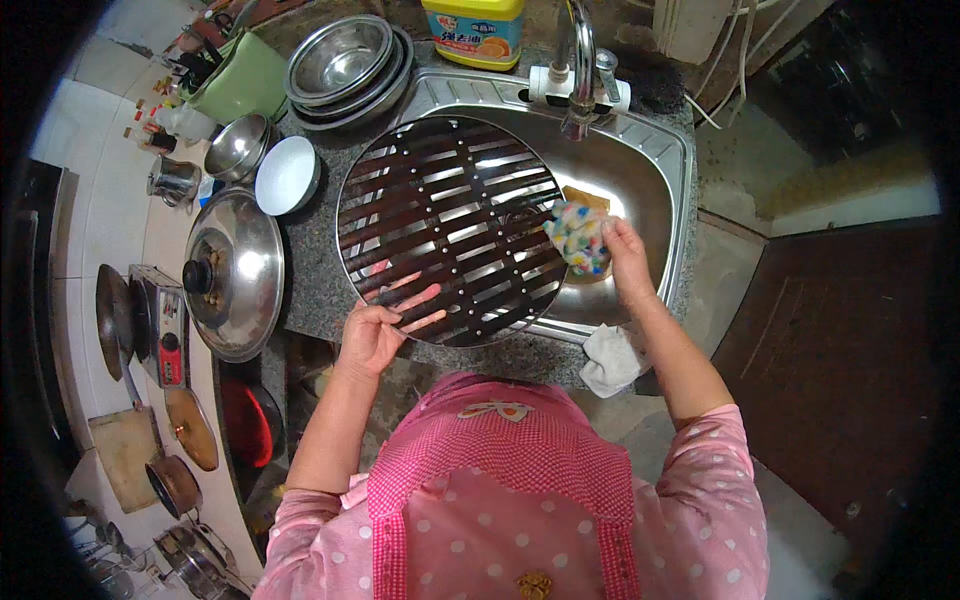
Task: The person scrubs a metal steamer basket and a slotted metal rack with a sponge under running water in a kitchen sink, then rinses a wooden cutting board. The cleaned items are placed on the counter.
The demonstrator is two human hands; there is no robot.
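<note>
My left hand (375, 334) grips the near left rim of a round, dark slatted metal rack (454, 232), thumb on top and fingers showing through the slats. The rack is held over the left part of a stainless steel sink (645, 195) and the counter beside it. Between the fingers of my right hand (626, 255) is a multicoloured scrubbing cloth (581, 236), at the rack's right rim. Under the cloth, a yellowish-brown flat piece (589, 199) partly shows in the sink; what it is I cannot tell.
A chrome faucet (581, 82) rises behind the sink, near a yellow detergent jug (476, 34). Stacked steel bowls (345, 60), a white bowl (287, 176) and a domed pot lid (240, 277) stand left. A white cloth (613, 360) hangs over the counter's front edge.
</note>
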